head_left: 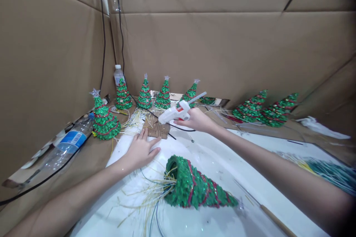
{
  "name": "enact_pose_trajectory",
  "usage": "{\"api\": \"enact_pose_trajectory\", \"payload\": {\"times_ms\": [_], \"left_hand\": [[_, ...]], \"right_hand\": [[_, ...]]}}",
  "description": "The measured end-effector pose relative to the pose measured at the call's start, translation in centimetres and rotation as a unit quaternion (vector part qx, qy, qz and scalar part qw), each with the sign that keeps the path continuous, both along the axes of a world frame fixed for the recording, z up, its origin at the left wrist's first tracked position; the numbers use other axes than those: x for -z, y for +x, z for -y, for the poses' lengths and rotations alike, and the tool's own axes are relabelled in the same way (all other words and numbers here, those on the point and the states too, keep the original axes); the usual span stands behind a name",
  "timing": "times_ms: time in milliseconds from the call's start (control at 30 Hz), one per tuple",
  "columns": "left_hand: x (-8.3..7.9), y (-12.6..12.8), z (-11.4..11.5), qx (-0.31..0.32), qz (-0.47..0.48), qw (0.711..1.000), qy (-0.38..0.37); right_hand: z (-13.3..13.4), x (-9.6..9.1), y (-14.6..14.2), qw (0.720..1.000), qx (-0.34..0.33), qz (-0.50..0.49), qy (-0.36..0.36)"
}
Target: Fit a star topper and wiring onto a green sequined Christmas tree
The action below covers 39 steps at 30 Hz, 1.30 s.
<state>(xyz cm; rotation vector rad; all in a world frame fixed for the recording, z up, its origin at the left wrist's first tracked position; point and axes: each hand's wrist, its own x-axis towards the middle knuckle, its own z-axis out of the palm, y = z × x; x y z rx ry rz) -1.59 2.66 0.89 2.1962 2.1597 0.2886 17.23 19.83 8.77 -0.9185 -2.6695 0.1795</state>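
Note:
My right hand [194, 119] is wrapped round a white hot glue gun [172, 114], with a glue stick [198, 97] poking out of its back end. The gun's nozzle points left, over a piece of brown cardboard [158, 130]. My left hand [141, 149] lies flat with fingers spread, its fingertips at the cardboard's left edge. Closer to me, a green glittery Christmas tree [194, 185] with red garland lies on its side. Yellow, white and dark wires [150, 189] spill from its hollow base, which faces left.
Several similar trees [145, 94] stand along the back, another tree [105, 120] at left. A plastic bottle [73, 141] lies at far left. Bundled wires [330, 173] and a wooden-handled tool [275, 218] are at right. A black cable [50, 176] crosses the left side. Cardboard walls [222, 52] enclose the table.

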Motion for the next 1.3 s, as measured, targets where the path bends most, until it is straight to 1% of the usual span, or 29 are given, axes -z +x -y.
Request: {"api": "enact_pose_trajectory", "payload": {"times_ms": [167, 300, 433, 567, 700, 767, 833, 967, 1100, 1200, 1300], "left_hand": [[0.2, 0.0, -0.1, -0.005, -0.004, 1.000, 0.002], [0.2, 0.0, -0.1, -0.004, -0.011, 1.000, 0.001], [0.1, 0.0, 0.0, 0.000, -0.020, 1.000, 0.000], [0.0, 0.0, 0.0, 0.000, -0.028, 1.000, -0.001], [0.1, -0.1, -0.1, -0.001, -0.039, 0.999, 0.001], [0.1, -0.1, -0.1, -0.003, -0.044, 0.999, 0.003], [0.2, -0.1, -0.2, -0.006, -0.048, 0.999, 0.005], [0.3, 0.0, -0.3, -0.010, -0.056, 0.998, 0.005], [0.1, 0.1, -0.2, -0.011, -0.064, 0.998, 0.002], [0.0, 0.2, -0.2, -0.012, -0.066, 0.998, -0.001], [-0.1, 0.2, -0.2, -0.012, -0.070, 0.997, -0.003]], "right_hand": [[1.0, -2.3, 2.8, 0.992, -0.002, -0.107, -0.074], [1.6, -3.7, 5.4, 0.983, 0.009, -0.149, -0.104], [2.1, -4.7, 7.1, 0.981, 0.019, -0.165, -0.103], [2.0, -4.8, 8.6, 0.985, 0.018, -0.158, -0.063], [0.8, -3.6, 11.4, 0.993, 0.038, -0.116, 0.001], [0.1, -2.9, 13.4, 0.995, 0.064, -0.069, 0.032], [-0.4, -2.2, 15.5, 0.995, 0.076, -0.013, 0.059], [-0.9, -0.3, 18.7, 0.990, 0.057, 0.080, 0.105], [-1.7, 2.5, 20.4, 0.978, 0.053, 0.146, 0.138], [-2.6, 4.8, 20.9, 0.970, 0.070, 0.172, 0.156], [-3.6, 6.4, 20.9, 0.964, 0.101, 0.182, 0.163]]}}
